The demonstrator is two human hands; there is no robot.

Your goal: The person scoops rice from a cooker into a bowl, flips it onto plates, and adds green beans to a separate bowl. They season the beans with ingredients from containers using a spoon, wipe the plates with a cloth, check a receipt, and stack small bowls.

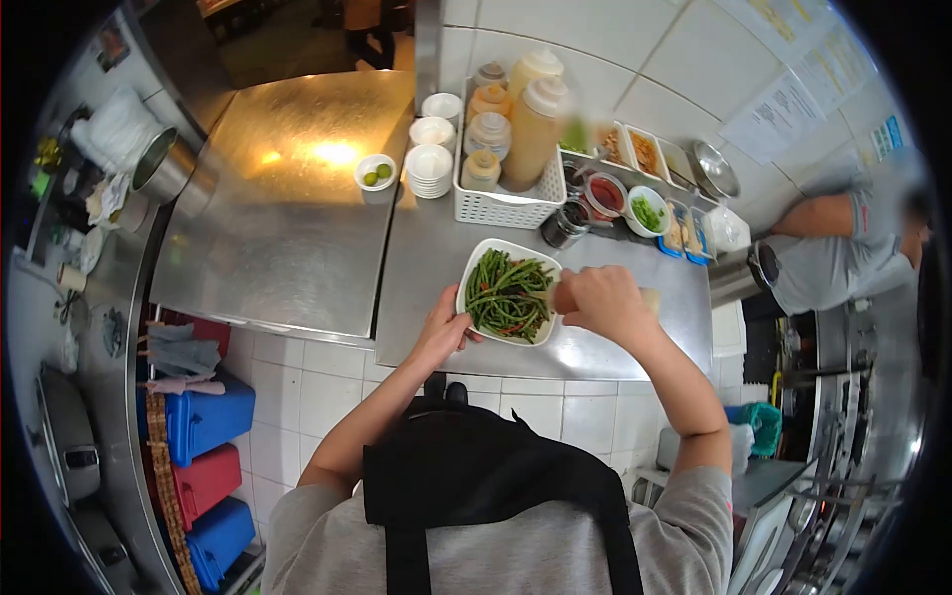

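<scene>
A white square-sided bowl (543,335) full of cooked green beans (508,294), with small reddish bits among them, stands at the front of the steel counter. My left hand (443,329) grips its left side, fingers against the wall. At the opposite rim, my right hand (602,305) is closed, its fingers pointing in toward the beans. Something pale shows beside that hand, over the counter, but blur and the fingers hide what it is.
Behind the bowl stand a white basket (508,210) of squeeze bottles, a dark jar (565,224), and a bowl of chopped greens (648,211). Stacked white bowls (429,171) and a small bowl of green fruit (376,178) sit leftward. Another person (828,248) works at right.
</scene>
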